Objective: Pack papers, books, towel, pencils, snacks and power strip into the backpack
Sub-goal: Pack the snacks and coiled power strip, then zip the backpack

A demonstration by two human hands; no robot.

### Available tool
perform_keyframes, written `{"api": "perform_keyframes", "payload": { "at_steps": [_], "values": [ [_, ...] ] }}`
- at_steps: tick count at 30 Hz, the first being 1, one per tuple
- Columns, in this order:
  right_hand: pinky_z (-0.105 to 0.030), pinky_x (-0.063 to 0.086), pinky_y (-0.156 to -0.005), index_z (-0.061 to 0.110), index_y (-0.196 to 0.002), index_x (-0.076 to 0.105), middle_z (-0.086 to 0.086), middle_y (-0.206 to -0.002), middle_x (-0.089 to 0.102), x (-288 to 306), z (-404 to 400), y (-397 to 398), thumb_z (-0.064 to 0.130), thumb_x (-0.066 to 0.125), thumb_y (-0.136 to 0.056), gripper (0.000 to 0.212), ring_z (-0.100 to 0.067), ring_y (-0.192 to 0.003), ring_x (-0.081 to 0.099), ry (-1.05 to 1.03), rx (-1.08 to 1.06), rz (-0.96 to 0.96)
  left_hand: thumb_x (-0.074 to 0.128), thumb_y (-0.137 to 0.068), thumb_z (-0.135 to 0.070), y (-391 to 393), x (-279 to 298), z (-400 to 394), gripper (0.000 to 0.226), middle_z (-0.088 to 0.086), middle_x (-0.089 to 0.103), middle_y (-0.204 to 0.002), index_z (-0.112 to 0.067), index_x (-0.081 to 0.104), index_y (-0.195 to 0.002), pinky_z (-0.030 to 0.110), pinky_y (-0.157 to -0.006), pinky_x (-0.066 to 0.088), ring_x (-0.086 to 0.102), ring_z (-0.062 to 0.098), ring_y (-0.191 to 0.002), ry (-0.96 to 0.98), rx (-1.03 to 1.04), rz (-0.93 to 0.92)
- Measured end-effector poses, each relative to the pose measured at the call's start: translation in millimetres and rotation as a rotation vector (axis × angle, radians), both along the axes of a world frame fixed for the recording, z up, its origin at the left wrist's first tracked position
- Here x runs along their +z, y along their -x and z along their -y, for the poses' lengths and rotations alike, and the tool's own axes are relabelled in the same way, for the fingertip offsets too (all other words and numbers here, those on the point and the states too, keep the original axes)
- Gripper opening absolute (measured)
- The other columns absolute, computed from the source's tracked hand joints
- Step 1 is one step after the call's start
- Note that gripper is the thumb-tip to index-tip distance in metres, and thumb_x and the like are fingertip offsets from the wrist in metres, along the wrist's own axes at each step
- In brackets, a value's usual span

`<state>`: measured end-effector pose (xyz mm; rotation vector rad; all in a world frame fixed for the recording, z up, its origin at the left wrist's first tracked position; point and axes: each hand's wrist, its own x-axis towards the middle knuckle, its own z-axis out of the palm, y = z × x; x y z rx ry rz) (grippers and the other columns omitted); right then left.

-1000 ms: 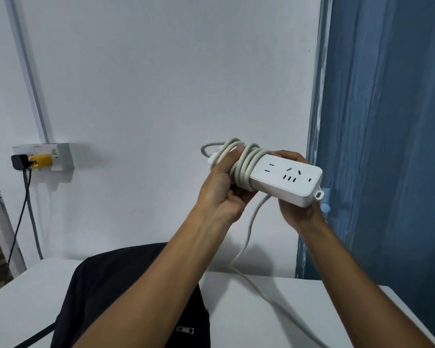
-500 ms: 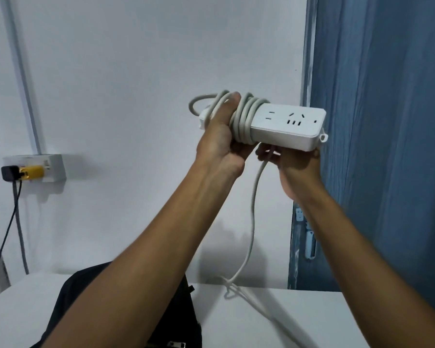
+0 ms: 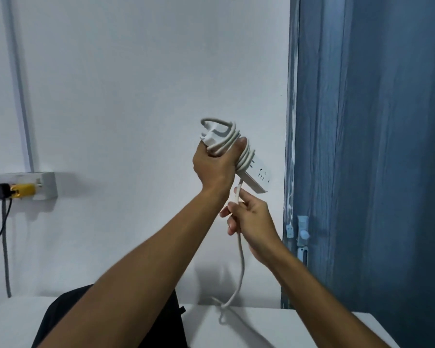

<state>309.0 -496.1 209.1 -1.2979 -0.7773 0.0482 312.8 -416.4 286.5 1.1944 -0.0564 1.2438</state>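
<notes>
- My left hand is clenched around the white power strip, held tilted high above the black backpack.
- My right hand, just below the strip, pinches its cord.
- The cord hangs to the table beside the backpack.

Plain domestic-looking room, exact kind unclear: bare white wall, surface-mounted wall socket at 9 o'clock with plugs, blue door at 3 o'clock, white table at 6 o'clock
</notes>
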Motion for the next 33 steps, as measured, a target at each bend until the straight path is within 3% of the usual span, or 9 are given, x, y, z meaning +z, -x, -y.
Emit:
{"api": "perform_keyframes", "payload": {
  "at_steps": [2, 6, 9, 13, 17, 22, 28, 33],
  "values": [
    [-0.027, 0.044, -0.049, 0.008, -0.115, 0.058, -0.009, -0.069, 0.063, 12, 4, -2, 0.002, 0.044, -0.097, 0.023, -0.014, -0.044, 0.044, 0.095, -0.024, 0.076, 0.088, -0.062, -0.026, -1, 3, -1, 0.040, -0.001, 0.073, -0.090, -0.017, 0.067, -0.095, 0.045, -0.080, 0.058, 0.071, 0.018, -0.084, -0.165, 0.061, 0.002],
    [-0.025, 0.037, -0.042, 0.001, -0.097, 0.061, -0.009, -0.064, 0.061, 39, 16, -2, -0.001, 0.043, -0.093, 0.018, -0.016, -0.044, 0.043, 0.193, -0.064, 0.174, 0.088, -0.061, -0.033, -3, 10, 1, 0.043, -0.005, 0.071, -0.086, -0.017, 0.066, -0.093, 0.043, -0.076, 0.056, 0.068, 0.015, -0.080, -0.494, 0.160, -0.018],
    [-0.026, 0.035, -0.042, 0.001, -0.081, 0.062, -0.006, -0.061, 0.063, 54, 30, -8, 0.003, 0.052, -0.089, 0.013, -0.015, -0.044, 0.044, 0.273, -0.161, 0.266, 0.088, -0.056, -0.040, -5, 23, -6, 0.046, -0.002, 0.072, -0.083, -0.018, 0.066, -0.090, 0.046, -0.074, 0.056, 0.069, 0.020, -0.079, -0.624, 0.148, -0.119],
    [-0.019, 0.034, -0.038, 0.013, -0.071, 0.068, 0.000, -0.056, 0.061, 74, 46, -16, 0.011, 0.068, -0.083, 0.012, -0.003, -0.038, 0.047, 0.421, -0.264, 0.442, 0.089, -0.050, -0.035, -3, 38, -18, 0.048, 0.003, 0.074, -0.084, -0.016, 0.069, -0.090, 0.048, -0.076, 0.058, 0.072, 0.022, -0.081, -0.690, 0.024, -0.326],
    [-0.022, 0.035, -0.038, 0.009, -0.068, 0.068, -0.003, -0.053, 0.058, 91, 60, -18, 0.011, 0.074, -0.079, 0.012, -0.010, -0.038, 0.044, 0.490, -0.226, 0.463, 0.089, -0.057, -0.019, 4, 47, -19, 0.046, 0.010, 0.074, -0.089, -0.005, 0.070, -0.096, 0.036, -0.072, 0.058, 0.071, 0.022, -0.080, -0.658, -0.125, -0.413],
    [-0.019, 0.032, -0.034, -0.006, -0.078, 0.067, -0.008, -0.050, 0.055, 104, 77, -5, 0.006, 0.073, -0.081, 0.014, -0.011, -0.035, 0.040, 0.443, -0.085, 0.423, 0.083, -0.070, -0.013, 24, 63, -17, 0.038, 0.014, 0.072, -0.103, -0.007, 0.071, -0.106, 0.032, -0.064, 0.057, 0.071, 0.022, -0.083, -0.629, -0.260, -0.466],
    [-0.010, 0.036, -0.040, 0.001, -0.077, 0.073, -0.001, -0.053, 0.062, 140, 88, 27, 0.005, 0.075, -0.077, 0.005, 0.001, -0.037, 0.048, 0.268, -0.188, 0.622, 0.080, -0.072, -0.017, 55, 102, -3, 0.034, 0.004, 0.073, -0.082, -0.002, 0.070, -0.101, 0.027, -0.056, 0.052, 0.070, 0.017, -0.069, -0.661, -0.217, -0.375],
    [-0.009, 0.037, -0.042, 0.003, -0.078, 0.071, -0.004, -0.060, 0.064, 153, 88, 30, 0.009, 0.078, -0.075, 0.010, 0.000, -0.041, 0.052, 0.183, -0.245, 0.766, 0.078, -0.074, -0.022, 66, 117, -3, 0.030, 0.003, 0.072, -0.084, -0.008, 0.072, -0.101, 0.028, -0.056, 0.052, 0.068, 0.018, -0.070, -0.626, -0.198, -0.405]
  ]
}}
